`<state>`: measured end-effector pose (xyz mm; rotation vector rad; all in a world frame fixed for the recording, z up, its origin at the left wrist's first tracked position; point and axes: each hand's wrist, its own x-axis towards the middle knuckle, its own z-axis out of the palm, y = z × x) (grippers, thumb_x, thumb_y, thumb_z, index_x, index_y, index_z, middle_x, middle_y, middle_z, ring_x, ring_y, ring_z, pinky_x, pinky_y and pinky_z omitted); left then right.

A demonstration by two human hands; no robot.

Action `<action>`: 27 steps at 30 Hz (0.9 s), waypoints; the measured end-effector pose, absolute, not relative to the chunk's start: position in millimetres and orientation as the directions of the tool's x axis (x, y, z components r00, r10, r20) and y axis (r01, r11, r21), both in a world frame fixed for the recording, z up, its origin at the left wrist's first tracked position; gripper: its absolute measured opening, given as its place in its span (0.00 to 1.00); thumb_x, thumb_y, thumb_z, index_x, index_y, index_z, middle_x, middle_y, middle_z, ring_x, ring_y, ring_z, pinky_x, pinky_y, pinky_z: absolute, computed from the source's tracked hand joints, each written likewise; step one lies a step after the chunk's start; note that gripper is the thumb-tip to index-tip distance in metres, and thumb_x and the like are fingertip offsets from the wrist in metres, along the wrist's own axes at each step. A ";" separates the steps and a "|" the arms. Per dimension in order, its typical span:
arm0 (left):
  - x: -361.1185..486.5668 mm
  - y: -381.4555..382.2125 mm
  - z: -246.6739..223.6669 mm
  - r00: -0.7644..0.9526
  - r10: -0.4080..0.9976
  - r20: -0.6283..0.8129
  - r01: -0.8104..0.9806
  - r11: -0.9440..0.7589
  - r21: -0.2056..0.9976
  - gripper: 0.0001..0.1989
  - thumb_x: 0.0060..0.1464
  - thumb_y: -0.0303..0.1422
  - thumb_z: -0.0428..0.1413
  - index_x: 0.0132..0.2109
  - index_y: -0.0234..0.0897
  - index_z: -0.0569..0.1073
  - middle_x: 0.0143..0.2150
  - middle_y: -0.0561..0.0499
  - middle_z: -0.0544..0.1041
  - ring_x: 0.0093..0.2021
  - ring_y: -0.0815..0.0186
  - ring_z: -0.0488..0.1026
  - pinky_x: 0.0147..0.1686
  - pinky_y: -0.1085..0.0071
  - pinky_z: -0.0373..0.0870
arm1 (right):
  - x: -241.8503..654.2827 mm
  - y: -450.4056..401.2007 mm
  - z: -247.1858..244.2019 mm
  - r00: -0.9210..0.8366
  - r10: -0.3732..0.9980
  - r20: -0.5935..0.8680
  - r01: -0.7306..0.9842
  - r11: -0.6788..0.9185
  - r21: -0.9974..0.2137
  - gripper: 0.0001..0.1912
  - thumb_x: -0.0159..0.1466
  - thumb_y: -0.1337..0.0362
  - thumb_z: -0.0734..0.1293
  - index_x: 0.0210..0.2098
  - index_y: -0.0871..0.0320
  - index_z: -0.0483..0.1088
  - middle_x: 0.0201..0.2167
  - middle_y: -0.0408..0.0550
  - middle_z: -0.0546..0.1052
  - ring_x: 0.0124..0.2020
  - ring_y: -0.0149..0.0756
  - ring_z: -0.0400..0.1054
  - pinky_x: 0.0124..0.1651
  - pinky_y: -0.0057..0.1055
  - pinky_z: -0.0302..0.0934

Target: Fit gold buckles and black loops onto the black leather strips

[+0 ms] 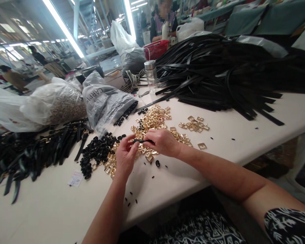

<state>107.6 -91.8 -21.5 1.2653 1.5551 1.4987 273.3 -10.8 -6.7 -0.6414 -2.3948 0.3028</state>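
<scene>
Between my two hands is a short black strap (pixel 140 141), held level above the heap of gold buckles (pixel 156 117). My left hand (pixel 125 154) pinches its left end between thumb and fingers. The other end is in my right hand (pixel 165 142), with the fingers closed round it; whether a buckle is on the strap is hidden. Left of my left hand lies a pile of small black loops (pixel 98 150). One loose black loop (pixel 157 163) lies on the table below my right hand.
Long black straps (pixel 218 74) cover the back right. A glass bottle (pixel 150 76) stands behind the buckles. Grey (pixel 104 98) and clear plastic bags (pixel 54 101) sit at the left, above finished-looking black straps (pixel 48 149). A person (pixel 165 20) is across the table.
</scene>
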 end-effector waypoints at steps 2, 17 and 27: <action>106.0 -92.0 -18.6 -0.216 0.900 0.378 0.493 -0.234 0.838 0.10 0.54 0.34 0.59 0.45 0.44 0.78 0.47 0.48 0.77 0.47 0.63 0.74 0.47 0.66 0.70 | 273.3 -9.9 -8.8 -0.688 0.512 0.515 0.388 0.859 -0.335 0.11 0.65 0.62 0.63 0.30 0.60 0.71 0.27 0.44 0.72 0.27 0.28 0.61 0.31 0.29 0.49; 105.3 -94.8 -8.7 -0.063 0.791 0.608 0.806 -0.319 0.498 0.04 0.53 0.32 0.58 0.36 0.42 0.79 0.39 0.47 0.76 0.42 0.59 0.71 0.49 0.61 0.64 | 272.0 -8.5 -12.8 -0.724 0.500 0.474 0.385 0.864 -0.323 0.09 0.64 0.62 0.65 0.31 0.60 0.73 0.28 0.45 0.74 0.28 0.29 0.64 0.30 0.28 0.48; 102.6 -108.4 -4.2 -0.087 0.900 0.428 0.442 -0.350 0.826 0.24 0.58 0.49 0.49 0.22 0.40 0.73 0.24 0.48 0.73 0.28 0.63 0.69 0.34 0.66 0.66 | 285.0 2.2 1.2 -0.649 0.562 0.513 0.451 0.827 -0.336 0.11 0.65 0.59 0.64 0.31 0.60 0.73 0.27 0.45 0.73 0.27 0.29 0.60 0.30 0.29 0.47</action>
